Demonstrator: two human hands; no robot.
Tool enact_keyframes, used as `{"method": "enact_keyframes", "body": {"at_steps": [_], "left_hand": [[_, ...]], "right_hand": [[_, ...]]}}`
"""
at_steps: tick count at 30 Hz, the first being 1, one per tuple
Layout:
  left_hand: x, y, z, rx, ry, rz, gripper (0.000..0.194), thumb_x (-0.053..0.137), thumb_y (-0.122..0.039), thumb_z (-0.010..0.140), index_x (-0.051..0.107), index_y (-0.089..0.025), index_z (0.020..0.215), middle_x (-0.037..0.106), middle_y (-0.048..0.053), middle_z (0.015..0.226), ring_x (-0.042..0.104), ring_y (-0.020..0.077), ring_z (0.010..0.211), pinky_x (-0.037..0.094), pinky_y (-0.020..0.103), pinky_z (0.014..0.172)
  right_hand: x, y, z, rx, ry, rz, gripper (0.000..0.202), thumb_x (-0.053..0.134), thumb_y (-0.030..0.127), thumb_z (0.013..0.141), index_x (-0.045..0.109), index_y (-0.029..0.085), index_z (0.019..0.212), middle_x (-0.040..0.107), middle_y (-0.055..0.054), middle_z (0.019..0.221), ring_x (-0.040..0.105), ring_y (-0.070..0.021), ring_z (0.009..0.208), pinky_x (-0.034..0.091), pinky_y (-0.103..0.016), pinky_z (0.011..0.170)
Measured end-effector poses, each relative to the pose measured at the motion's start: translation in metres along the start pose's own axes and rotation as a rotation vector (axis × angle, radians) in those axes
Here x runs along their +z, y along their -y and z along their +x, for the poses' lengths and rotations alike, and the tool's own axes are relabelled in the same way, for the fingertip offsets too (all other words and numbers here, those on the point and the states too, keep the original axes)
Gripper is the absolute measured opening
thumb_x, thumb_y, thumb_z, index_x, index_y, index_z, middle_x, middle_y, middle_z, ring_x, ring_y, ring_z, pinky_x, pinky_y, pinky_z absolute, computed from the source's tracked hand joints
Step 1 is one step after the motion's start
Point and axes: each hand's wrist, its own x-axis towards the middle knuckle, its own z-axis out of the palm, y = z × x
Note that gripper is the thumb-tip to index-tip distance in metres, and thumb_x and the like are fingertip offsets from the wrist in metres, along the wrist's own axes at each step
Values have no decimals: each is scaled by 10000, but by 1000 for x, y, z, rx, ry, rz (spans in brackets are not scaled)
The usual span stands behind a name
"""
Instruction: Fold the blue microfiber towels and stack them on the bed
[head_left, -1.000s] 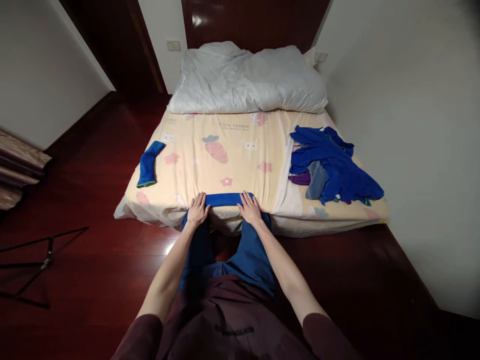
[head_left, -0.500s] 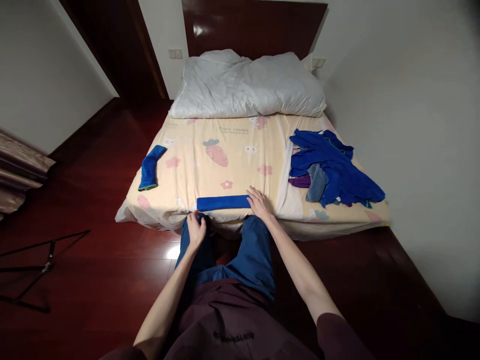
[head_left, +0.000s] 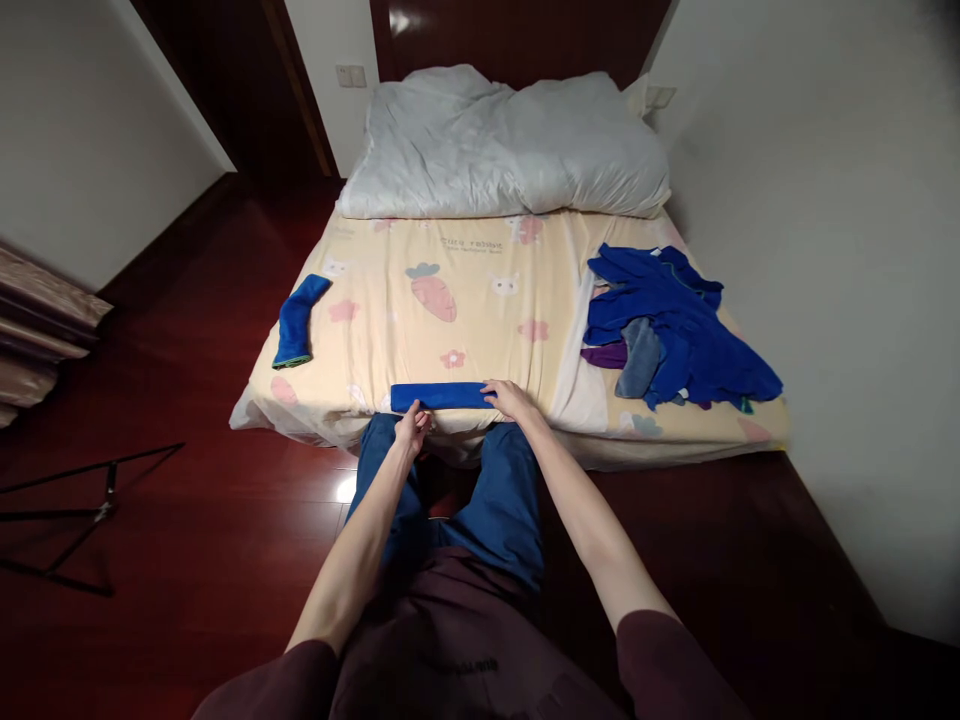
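A blue towel (head_left: 450, 396), folded into a long narrow strip, lies along the near edge of the bed. My right hand (head_left: 511, 400) is at its right end, fingers bent over the cloth and thumb on the near side. At the strip's near edge, left of its middle, my left hand (head_left: 414, 427) has its thumb and fingers closed on the fabric; some fingers are hidden. Farther left on the sheet lies another rolled or folded blue towel (head_left: 298, 322) with green edging.
A loose heap of blue cloths (head_left: 675, 320), with a grey-blue cloth (head_left: 639, 360) and a purple one (head_left: 606, 356), lies on the bed's right side. A white quilt (head_left: 502, 150) is bunched at the headboard (head_left: 525, 40). A black tripod (head_left: 101, 512) stands on the floor at left.
My left hand has moved right and up from beside the strip's left end to its near edge. My right hand's fingers have bent around the right end. The view has shifted slightly.
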Motion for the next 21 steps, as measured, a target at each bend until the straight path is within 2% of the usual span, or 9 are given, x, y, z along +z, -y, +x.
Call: {"method": "enact_keyframes", "body": {"at_steps": [3,6,10,12,16,21], "left_hand": [[1,0,6,32,-77,-25,278,821,-254,829,558,-166,817,613,8,673,643,108,608,578,229,623],[9,-2,12,77,-135,-54,331,842,-242,801,518,-177,782,543,-51,597,562,72,519,551,210,596],[21,-5,15,124,-182,-67,267,795,-180,826,529,-171,818,552,-55,599,507,55,471,511,198,557],[25,-7,14,143,-153,-71,208,760,-158,843,553,-168,864,600,-35,654,550,62,507,517,200,581],[30,-12,9,146,-13,-81,149,730,-178,855,605,-177,937,659,-1,747,639,95,621,546,228,669],[43,-21,3,166,91,-92,179,768,-210,823,591,-189,837,560,-37,620,565,87,554,489,205,599]], "right_hand": [[-2,2,0,14,5,-10,281,709,170,881,766,278,1134,667,-25,1387,669,-231,1217,530,-360,1038],[-8,9,-1,16,0,-60,285,737,184,865,752,284,1131,711,-39,1296,694,-235,1140,545,-345,967],[-13,18,-6,16,2,-109,287,765,186,850,716,279,1116,732,-55,1171,694,-243,1078,527,-336,914],[-13,19,-7,20,-8,-104,292,762,190,855,692,278,1125,723,-58,1164,684,-245,1090,508,-342,935],[-10,14,-6,57,-21,-105,425,780,216,847,626,289,1237,700,-78,1199,665,-266,1133,480,-362,973],[-8,4,-2,69,-14,-120,636,848,252,784,574,284,1357,672,-105,1285,616,-297,1225,448,-412,1029]]}}
